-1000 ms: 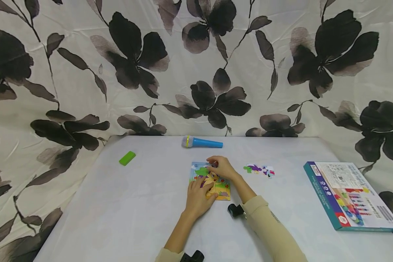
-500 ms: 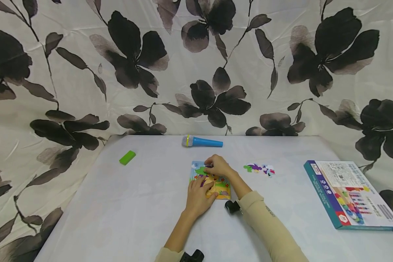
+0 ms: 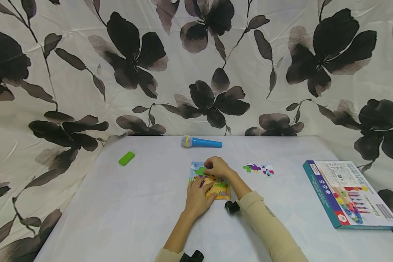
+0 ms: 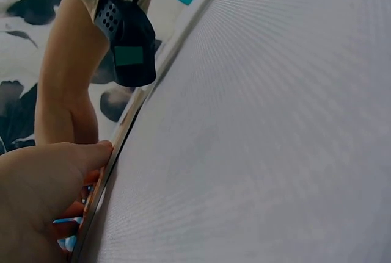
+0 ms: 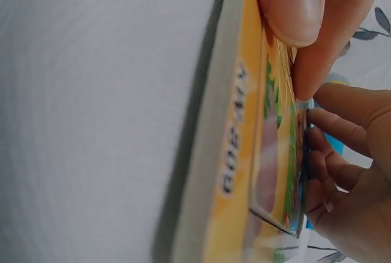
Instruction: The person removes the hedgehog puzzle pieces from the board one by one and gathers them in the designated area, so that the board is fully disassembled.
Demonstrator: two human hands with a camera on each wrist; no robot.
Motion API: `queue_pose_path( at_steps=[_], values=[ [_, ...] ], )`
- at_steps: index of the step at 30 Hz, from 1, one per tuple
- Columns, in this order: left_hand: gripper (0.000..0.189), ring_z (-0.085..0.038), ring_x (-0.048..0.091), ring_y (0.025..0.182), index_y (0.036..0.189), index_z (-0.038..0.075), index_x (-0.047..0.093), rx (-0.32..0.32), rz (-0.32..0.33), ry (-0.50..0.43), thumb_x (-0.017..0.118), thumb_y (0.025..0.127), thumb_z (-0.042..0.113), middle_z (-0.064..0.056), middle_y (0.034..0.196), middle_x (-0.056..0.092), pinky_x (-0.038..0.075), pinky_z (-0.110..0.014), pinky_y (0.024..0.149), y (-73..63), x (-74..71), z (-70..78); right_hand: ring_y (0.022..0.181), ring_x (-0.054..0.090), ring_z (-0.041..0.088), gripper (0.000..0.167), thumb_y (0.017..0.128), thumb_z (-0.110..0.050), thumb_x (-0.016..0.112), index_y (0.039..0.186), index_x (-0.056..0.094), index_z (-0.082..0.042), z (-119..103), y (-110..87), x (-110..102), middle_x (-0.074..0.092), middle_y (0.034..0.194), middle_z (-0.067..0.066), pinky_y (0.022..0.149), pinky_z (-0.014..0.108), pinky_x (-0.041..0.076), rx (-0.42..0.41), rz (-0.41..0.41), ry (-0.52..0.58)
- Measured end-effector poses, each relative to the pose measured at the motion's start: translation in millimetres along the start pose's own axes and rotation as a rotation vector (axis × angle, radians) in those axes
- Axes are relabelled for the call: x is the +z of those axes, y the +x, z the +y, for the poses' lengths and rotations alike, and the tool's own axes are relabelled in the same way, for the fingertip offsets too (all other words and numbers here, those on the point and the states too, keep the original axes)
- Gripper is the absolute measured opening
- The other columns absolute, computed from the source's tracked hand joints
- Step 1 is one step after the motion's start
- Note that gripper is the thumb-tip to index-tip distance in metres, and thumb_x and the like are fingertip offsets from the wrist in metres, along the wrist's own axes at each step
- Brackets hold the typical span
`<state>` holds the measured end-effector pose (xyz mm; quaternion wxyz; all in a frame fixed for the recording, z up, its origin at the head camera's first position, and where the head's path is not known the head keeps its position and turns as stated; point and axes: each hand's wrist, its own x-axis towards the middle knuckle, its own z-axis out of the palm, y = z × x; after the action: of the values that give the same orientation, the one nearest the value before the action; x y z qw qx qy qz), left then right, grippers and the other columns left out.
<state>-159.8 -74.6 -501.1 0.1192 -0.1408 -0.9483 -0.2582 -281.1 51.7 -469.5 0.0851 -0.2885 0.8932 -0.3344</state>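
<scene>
A colourful jigsaw puzzle board (image 3: 224,195), yellow and green with a cartoon figure, lies flat at the table's middle. My left hand (image 3: 198,198) rests on its left and lower part, fingers spread. The left wrist view shows the left thumb (image 4: 95,155) along the board's edge. At the board's upper right, my right hand (image 3: 220,167) has curled fingers and pinches a small dark purple puzzle piece (image 3: 208,167), mostly hidden by the fingertips. In the right wrist view, the right hand (image 5: 354,159) has its fingertips at the board's face. Loose puzzle pieces (image 3: 254,167) lie right of the board.
A blue toy microphone (image 3: 204,142) lies behind the board near the table's far edge. Far left is a green block (image 3: 126,158). On the right sits a large flat box (image 3: 353,196) with a teal side. A floral curtain (image 3: 196,65) hangs behind the white table (image 3: 118,218).
The right hand has shifted slightly left over the board's upper part, its fingers drawn closer together. The left hand keeps its place.
</scene>
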Motion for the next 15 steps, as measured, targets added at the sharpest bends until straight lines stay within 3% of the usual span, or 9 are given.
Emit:
queue_pose_path(
  at_steps=[15],
  values=[
    [0.041,-0.036,0.041,0.128,0.117,0.008,0.067,-0.001,-0.005,-0.003,0.067,0.085,0.034,-0.018,0.135,0.049,0.025,-0.059,0.106,-0.4,0.5,-0.9,0.087,0.062,0.024,0.023,0.086,-0.015,0.068,0.100,0.065,0.002,-2.8,1.5,-0.5,0.067,0.093,0.011,0.079,0.034,0.052,0.043,0.013,0.047]
  ],
)
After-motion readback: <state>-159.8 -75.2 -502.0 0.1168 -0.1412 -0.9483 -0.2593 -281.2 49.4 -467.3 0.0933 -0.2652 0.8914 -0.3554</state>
